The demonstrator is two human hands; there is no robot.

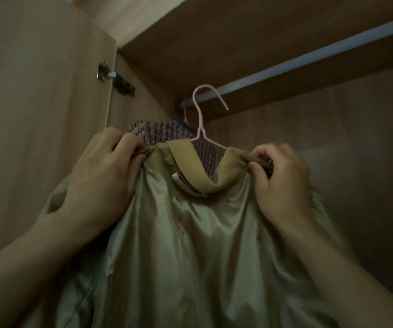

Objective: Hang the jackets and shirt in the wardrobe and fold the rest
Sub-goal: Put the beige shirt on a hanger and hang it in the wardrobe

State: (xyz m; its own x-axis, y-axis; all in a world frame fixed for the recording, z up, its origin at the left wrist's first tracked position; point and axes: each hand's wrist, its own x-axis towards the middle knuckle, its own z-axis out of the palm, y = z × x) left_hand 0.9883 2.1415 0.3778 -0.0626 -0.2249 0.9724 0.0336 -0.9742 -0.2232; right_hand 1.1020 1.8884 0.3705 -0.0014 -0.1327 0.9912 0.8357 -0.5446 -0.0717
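Wardrobe (285, 39) interior: jacket (190, 245) hangs lengthwise downward, hanger (201, 129) hook upward

Left grip (106, 171) and right grip (283, 178) bare; both forearms bare, no sleeves, rings or watch visible

The jacket (190, 245) shows a pale olive-green, shiny lining, and its collar (186, 162) is tan with a small white label (186, 185) inside. The hanger (201, 119) rising from the collar is pale pink. Behind the collar, another garment (164, 130) has a fine purple-and-white check. Above the jacket, the rail (309, 60) is grey-blue. The wardrobe (37, 91) around it is light brown wood grain.
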